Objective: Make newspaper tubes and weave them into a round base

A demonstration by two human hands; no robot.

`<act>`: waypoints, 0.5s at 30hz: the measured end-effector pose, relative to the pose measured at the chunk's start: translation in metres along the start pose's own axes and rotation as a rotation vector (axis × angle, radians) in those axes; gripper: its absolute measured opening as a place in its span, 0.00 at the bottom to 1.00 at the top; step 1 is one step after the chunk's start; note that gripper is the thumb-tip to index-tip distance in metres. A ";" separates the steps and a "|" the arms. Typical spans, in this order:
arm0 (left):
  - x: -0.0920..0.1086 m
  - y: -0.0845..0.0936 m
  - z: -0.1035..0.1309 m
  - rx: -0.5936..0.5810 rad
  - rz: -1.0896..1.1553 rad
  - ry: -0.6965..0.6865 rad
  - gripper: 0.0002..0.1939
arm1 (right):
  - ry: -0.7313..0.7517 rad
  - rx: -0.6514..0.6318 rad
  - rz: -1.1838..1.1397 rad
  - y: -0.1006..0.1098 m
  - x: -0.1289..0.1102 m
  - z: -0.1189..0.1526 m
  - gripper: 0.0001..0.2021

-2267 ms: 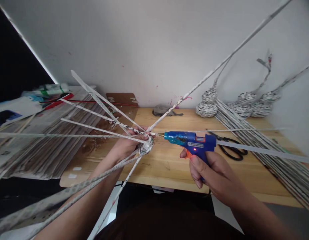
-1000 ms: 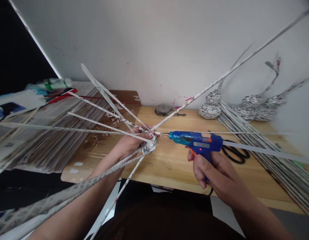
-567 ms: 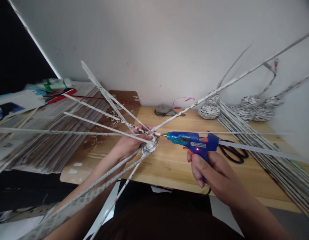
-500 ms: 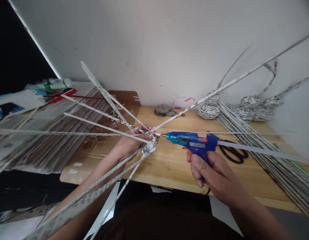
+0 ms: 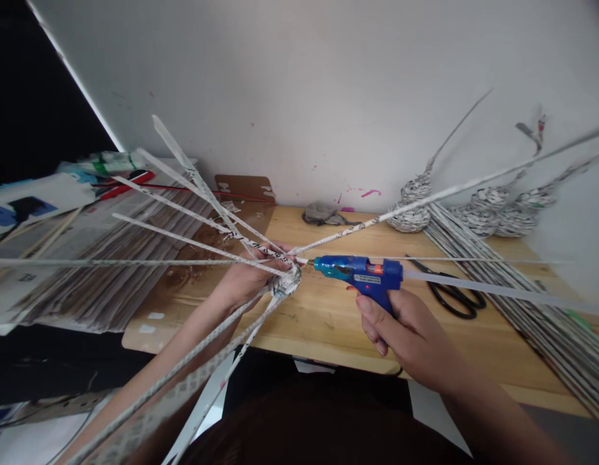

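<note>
In the middle of the head view, my left hand [image 5: 251, 278] is closed around a small woven newspaper piece [image 5: 286, 282]. Long rolled paper strips [image 5: 203, 358] fan out from it in several directions, some passing over my left forearm. My right hand [image 5: 401, 329] grips the handle of a blue hot glue gun [image 5: 362, 274], its fingers near the orange trigger. The brass nozzle points left and meets or nearly meets a strip at the woven piece; contact is too fine to tell. A long translucent glue stick [image 5: 474, 285] sticks out of the gun's back.
Black-handled scissors [image 5: 454, 294] lie right of the gun, beside a bundle of rolled paper sticks [image 5: 527, 316]. Woven newspaper shapes [image 5: 410, 210] stand by the wall. A grey cloth [image 5: 321, 214] rests at the back. Stacked newspapers [image 5: 168, 239] and brown cardboard [image 5: 149, 332] occupy the left.
The glue gun and my right hand have moved slightly left, closer to the woven piece. My left hand still holds that piece, and the view has shifted a little.
</note>
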State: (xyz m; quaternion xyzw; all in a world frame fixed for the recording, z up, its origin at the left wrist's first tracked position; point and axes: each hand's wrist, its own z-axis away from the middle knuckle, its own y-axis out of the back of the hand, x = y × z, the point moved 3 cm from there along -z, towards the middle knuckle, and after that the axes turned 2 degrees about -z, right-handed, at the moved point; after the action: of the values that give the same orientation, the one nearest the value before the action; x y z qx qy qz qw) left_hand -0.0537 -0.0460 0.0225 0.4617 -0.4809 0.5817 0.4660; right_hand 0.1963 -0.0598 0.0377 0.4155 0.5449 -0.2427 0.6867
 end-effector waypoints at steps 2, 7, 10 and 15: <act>0.004 0.000 0.002 0.026 -0.018 -0.002 0.11 | 0.031 0.014 0.101 0.002 -0.004 -0.001 0.19; 0.010 0.001 0.007 0.069 -0.057 0.014 0.11 | 0.135 0.035 0.325 0.005 -0.019 -0.005 0.19; 0.012 0.005 0.009 0.077 -0.062 0.002 0.10 | 0.177 0.047 0.412 0.004 -0.026 -0.008 0.19; 0.007 0.021 0.007 0.067 -0.047 -0.036 0.11 | 0.229 0.081 0.476 0.000 -0.029 -0.014 0.15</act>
State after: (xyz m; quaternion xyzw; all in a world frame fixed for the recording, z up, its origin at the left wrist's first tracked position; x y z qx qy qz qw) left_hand -0.0746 -0.0547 0.0274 0.4986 -0.4583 0.5780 0.4552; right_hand 0.1808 -0.0515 0.0642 0.5839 0.4956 -0.0473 0.6412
